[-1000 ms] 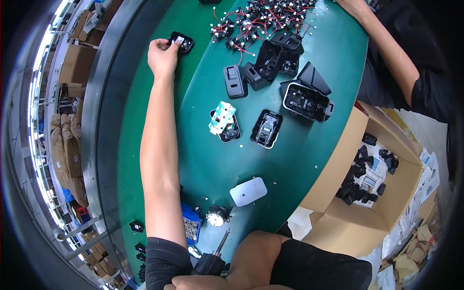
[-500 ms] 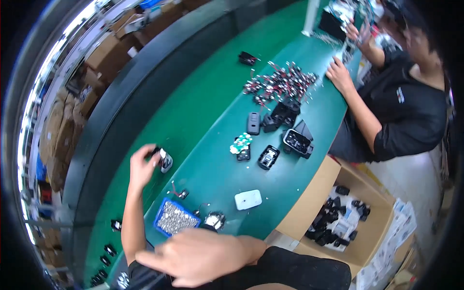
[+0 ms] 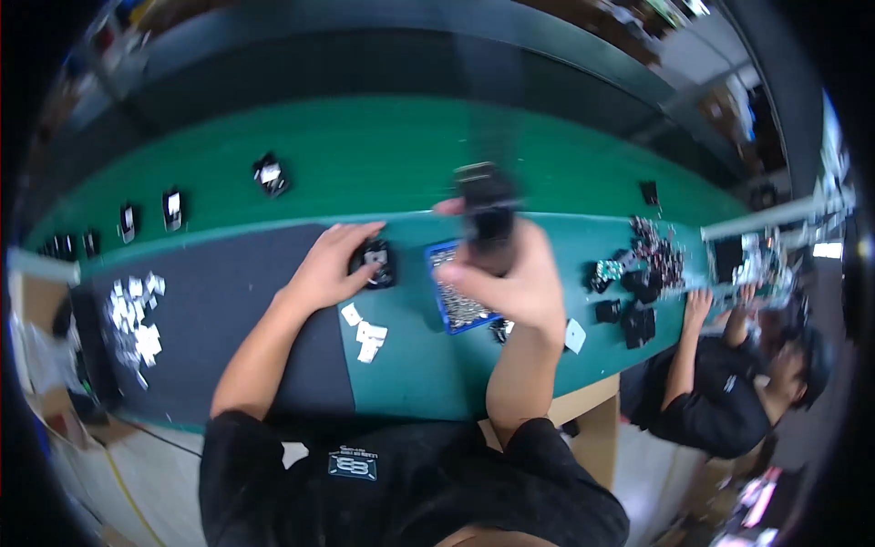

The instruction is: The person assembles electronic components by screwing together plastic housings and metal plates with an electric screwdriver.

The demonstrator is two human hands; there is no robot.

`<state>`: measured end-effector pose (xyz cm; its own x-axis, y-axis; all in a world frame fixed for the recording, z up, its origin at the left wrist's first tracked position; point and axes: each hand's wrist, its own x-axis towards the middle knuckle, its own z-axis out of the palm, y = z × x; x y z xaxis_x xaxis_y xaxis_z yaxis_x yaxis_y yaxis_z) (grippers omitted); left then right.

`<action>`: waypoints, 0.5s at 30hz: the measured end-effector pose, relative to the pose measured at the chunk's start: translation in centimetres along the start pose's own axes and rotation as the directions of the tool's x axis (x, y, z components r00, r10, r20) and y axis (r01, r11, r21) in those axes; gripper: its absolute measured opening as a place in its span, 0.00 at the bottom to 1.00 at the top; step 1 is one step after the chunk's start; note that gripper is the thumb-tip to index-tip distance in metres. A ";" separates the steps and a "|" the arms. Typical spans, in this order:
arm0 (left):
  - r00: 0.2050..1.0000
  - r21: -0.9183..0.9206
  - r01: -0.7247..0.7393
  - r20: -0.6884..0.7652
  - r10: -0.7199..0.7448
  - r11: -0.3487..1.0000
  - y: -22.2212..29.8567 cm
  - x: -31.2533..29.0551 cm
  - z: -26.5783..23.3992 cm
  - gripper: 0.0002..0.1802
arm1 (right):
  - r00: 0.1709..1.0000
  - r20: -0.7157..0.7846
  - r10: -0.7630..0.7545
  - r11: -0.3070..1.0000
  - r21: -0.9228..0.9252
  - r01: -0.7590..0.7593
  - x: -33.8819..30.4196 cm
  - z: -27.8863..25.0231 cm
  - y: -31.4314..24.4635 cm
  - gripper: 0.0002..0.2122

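My left hand [image 3: 333, 263] is closed around the side of a small black housing [image 3: 377, 264], pressed on the table at the right edge of the dark mat. Its inside faces up, with a light part in it. In front of me my right hand [image 3: 524, 287] grips a black, upright tool [image 3: 488, 210] that looks like an electric screwdriver, smeared by motion. Its tip is hidden. Beneath that hand sits a blue tray [image 3: 439, 296] full of small silvery metal pieces, partly covered. A few white square pieces [image 3: 368, 337] lie near my left wrist.
Black housings [image 3: 270, 174] stand spaced along the green belt [image 3: 365, 146]. White pieces [image 3: 135, 314] are heaped on the dark mat [image 3: 246, 273]. At right lie a wired-parts pile [image 3: 658, 251], a white cover [image 3: 574, 335] and an open carton [image 3: 592, 419]; a co-worker [image 3: 720, 392] sits beyond.
The view has swung left. My left hand has come from above the belt to the black housing on the table. My right hand has risen from near my body and now grips the tool.
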<state>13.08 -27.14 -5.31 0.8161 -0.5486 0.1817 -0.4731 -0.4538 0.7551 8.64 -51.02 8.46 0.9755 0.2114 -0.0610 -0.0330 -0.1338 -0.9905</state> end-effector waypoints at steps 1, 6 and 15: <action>0.998 -0.021 -0.054 0.014 0.055 0.998 0.1 -0.3 -0.1 0.37 | 0.991 -0.113 -0.068 0.984 0.154 0.085 0.1 0.7 -0.1 0.22; 0.983 0.016 -0.148 0.113 0.145 0.989 -0.6 -1.7 -0.6 0.48 | 0.824 -0.370 -0.429 0.738 0.383 0.555 2.2 4.1 3.8 0.22; 0.994 0.049 -0.101 -0.046 0.104 0.994 -1.0 -2.0 1.6 0.45 | 0.756 -0.367 -0.543 0.723 0.254 0.642 3.7 7.3 7.8 0.17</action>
<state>11.40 -26.73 -7.48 0.7772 -0.5595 0.2879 -0.5691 -0.4298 0.7010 10.38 -44.20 -0.43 0.8349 -0.1227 0.5366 0.5476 0.2847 -0.7868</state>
